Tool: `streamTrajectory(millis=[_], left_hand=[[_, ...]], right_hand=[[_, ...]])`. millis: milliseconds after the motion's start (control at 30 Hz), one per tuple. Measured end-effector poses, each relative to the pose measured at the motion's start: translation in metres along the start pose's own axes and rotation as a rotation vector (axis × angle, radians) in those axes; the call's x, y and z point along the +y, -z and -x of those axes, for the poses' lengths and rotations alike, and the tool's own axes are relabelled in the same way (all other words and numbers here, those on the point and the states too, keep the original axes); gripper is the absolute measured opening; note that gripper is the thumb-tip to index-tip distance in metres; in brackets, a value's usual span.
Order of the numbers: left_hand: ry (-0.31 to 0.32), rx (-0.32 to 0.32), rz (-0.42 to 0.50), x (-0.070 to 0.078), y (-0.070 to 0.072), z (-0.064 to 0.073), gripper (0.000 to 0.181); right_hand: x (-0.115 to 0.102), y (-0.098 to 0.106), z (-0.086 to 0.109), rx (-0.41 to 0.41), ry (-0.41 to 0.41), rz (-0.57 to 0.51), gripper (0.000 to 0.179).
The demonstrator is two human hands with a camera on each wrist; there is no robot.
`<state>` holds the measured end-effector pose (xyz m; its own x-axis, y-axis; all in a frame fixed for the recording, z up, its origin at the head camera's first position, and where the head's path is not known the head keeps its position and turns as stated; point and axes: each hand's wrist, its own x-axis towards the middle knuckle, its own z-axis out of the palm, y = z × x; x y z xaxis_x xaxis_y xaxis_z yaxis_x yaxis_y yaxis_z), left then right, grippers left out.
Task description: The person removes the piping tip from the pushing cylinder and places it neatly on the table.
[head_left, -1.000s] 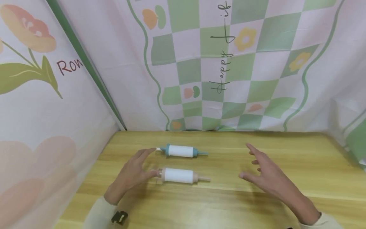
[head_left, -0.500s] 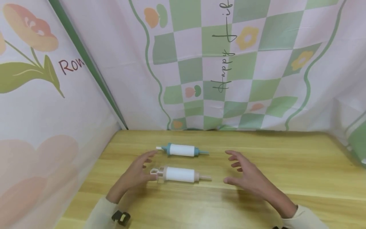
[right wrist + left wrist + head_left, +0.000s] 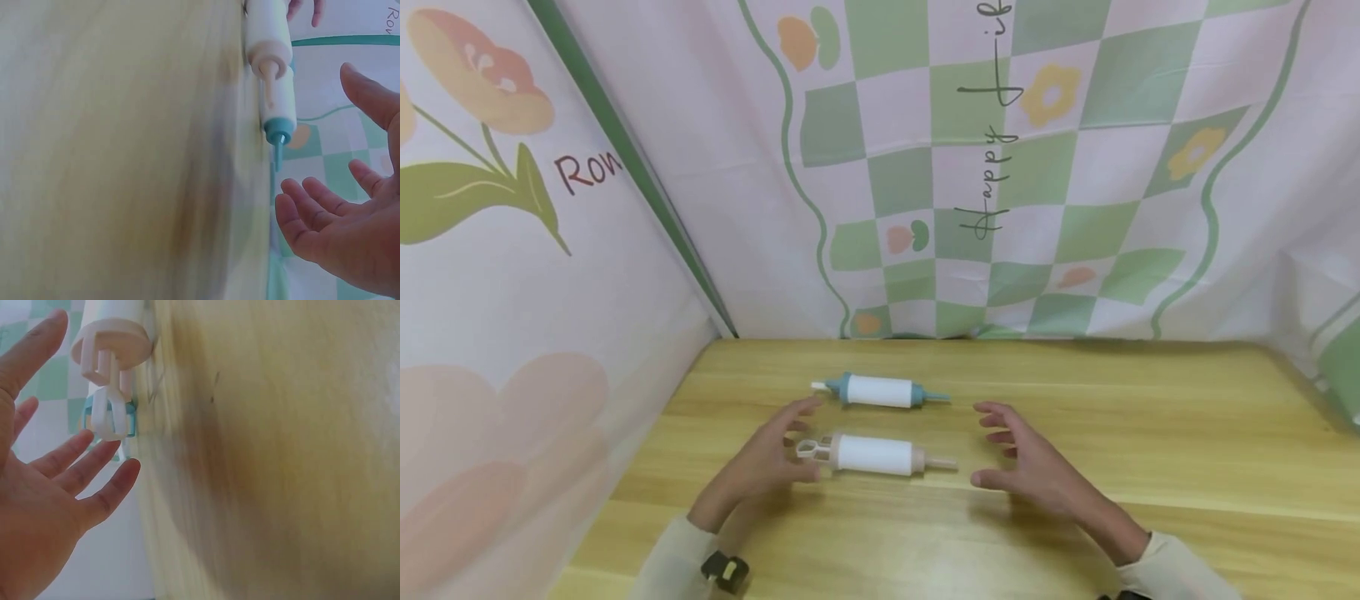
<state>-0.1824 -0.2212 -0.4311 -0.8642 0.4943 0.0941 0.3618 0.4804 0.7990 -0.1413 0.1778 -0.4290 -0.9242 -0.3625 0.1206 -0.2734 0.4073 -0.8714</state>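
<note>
Two syringe-like hand pumps lie side by side on the wooden table, nozzles pointing right. The nearer beige pump (image 3: 874, 456) has a white barrel, beige ends and a pale looped handle at its left. Behind it, the teal pump (image 3: 880, 392) has the same white barrel and a white tip at its left. My left hand (image 3: 765, 458) hovers around the beige pump's handle, thumb and fingers spread and holding nothing. Off the nozzle ends, my right hand (image 3: 1030, 467) curves loosely with a gap between thumb and fingers. In the right wrist view its fingers (image 3: 300, 231) are apart from the teal nozzle (image 3: 279, 156).
The wooden table (image 3: 1187, 442) runs back to a hanging cloth (image 3: 895, 183) with green checks and flowers. Another printed cloth (image 3: 550, 317) hangs along the left edge. A black strap device (image 3: 726, 572) sits at the left sleeve.
My right hand has moved left, toward the pumps' nozzles. My left hand has shifted only slightly right. Both pumps lie where they were.
</note>
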Motion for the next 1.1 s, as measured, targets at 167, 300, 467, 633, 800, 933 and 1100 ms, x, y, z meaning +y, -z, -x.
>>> streamTrajectory(millis=[167, 300, 467, 633, 800, 933, 1100], left_hand=[[0.041, -0.014, 0.001, -0.001, -0.004, 0.0, 0.098], [0.044, -0.027, -0.027, 0.0, -0.007, -0.003, 0.102], [0.023, -0.052, -0.03, 0.0, -0.012, -0.008, 0.101], [0.019, -0.062, -0.052, -0.002, -0.015, -0.008, 0.098], [0.02, -0.067, -0.1, -0.001, -0.017, -0.008, 0.097], [0.028, -0.067, -0.127, -0.002, -0.018, -0.009, 0.096], [0.021, -0.073, -0.165, -0.005, -0.021, -0.011, 0.095]], right_hand=[[0.002, -0.009, -0.003, -0.019, -0.036, -0.031, 0.082], [0.002, -0.016, -0.006, -0.035, -0.063, -0.057, 0.081], [-0.002, -0.024, -0.01, -0.051, -0.086, -0.106, 0.082], [-0.008, -0.031, -0.013, -0.049, -0.1, -0.149, 0.081], [-0.007, -0.037, -0.016, -0.035, -0.104, -0.139, 0.077], [-0.005, -0.042, -0.018, -0.023, -0.129, -0.133, 0.075], [-0.006, -0.047, -0.021, 0.017, -0.162, -0.091, 0.07]])
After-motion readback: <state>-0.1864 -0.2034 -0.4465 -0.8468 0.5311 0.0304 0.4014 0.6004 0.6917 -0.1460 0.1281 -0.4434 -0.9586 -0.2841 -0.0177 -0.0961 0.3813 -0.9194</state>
